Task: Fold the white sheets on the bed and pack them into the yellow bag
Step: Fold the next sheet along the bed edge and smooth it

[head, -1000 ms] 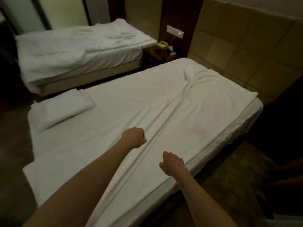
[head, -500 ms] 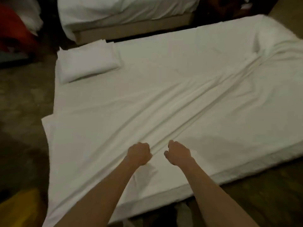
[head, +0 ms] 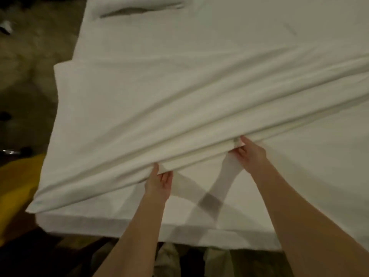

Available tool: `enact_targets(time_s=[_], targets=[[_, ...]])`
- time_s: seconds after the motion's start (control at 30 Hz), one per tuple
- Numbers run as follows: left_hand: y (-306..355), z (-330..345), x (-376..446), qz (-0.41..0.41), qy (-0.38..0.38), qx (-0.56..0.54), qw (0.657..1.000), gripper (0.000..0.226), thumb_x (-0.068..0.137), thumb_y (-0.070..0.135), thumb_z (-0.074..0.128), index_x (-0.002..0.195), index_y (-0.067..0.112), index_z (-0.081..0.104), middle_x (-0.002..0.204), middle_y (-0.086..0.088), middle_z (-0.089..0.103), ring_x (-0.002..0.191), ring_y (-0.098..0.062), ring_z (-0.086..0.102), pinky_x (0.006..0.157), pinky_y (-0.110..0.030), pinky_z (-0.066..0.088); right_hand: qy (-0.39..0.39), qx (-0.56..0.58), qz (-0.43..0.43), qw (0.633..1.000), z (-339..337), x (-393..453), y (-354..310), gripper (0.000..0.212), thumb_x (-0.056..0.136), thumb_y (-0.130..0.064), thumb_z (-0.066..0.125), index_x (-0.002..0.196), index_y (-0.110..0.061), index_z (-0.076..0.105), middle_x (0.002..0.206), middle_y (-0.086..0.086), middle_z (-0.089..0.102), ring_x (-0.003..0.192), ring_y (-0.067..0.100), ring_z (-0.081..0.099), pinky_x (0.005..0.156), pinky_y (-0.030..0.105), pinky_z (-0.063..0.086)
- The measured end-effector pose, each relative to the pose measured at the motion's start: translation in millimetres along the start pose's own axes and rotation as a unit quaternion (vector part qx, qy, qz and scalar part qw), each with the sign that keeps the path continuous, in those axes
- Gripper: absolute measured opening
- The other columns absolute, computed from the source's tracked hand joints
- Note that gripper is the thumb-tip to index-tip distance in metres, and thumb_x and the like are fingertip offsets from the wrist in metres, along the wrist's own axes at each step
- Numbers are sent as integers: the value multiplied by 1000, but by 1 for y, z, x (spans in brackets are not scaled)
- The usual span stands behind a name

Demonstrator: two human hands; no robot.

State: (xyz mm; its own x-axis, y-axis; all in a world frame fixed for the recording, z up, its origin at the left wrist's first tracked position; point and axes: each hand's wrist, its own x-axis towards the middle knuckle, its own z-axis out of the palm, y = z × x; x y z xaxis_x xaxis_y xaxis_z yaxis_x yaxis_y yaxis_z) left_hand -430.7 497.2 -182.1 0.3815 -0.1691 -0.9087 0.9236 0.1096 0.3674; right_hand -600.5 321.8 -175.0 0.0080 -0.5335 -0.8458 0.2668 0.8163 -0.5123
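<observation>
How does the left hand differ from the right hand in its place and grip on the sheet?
The left hand is nearer the bed's edge; the right hand is farther in. The left hand's thumb lies on the sheet; the right hand's fingers reach under its fold. Both grip the same bunched fold.

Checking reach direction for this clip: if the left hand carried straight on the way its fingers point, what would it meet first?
The left hand points up the bed and already grips the bunched fold of the white sheet. Straight on, it would push into that raised fold first; the pillow lies far beyond, though depth is hard to judge.
</observation>
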Motion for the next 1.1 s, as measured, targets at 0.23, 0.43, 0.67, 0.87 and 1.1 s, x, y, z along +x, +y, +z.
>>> enact_targets(time_s=[0.23,0.43,0.67,0.87,1.1], targets=[[-33,-45,-29,20,6,57,998,24,94,5,57,118,1,56,85,-8,68,65,-13,67,53,-23,57,93,40,-33,994,-50,-25,19,14,89,-4,64,79,-10,57,80,4,63,68,12,63,55,27,57],[-66,-91,-54,-69,33,80,994,26,93,11,59,117,1,57,99,-12,66,85,-22,62,54,-23,57,172,15,4,985,-151,-68,53,14,94,-8,57,83,-15,55,91,-1,60,64,7,66,49,20,55],[30,-109,-20,36,169,6,985,46,89,16,68,129,2,53,124,-13,59,103,-27,59,82,-35,53,126,4,14,992,-121,-59,61,8,89,-11,65,91,-14,58,99,2,63,85,14,62,91,34,49],[23,-139,-23,30,172,10,985,44,93,18,62,133,4,50,131,-14,55,106,-26,54,89,-34,48,173,6,23,985,-141,-79,94,13,94,-6,57,85,-15,53,137,13,52,83,14,57,57,22,58],[-35,-116,-40,-74,100,32,992,30,95,7,56,124,2,51,118,-16,59,82,-22,57,41,-26,54,183,22,49,982,-134,-79,87,13,92,-3,59,83,-12,54,134,12,54,76,14,54,69,28,55]])
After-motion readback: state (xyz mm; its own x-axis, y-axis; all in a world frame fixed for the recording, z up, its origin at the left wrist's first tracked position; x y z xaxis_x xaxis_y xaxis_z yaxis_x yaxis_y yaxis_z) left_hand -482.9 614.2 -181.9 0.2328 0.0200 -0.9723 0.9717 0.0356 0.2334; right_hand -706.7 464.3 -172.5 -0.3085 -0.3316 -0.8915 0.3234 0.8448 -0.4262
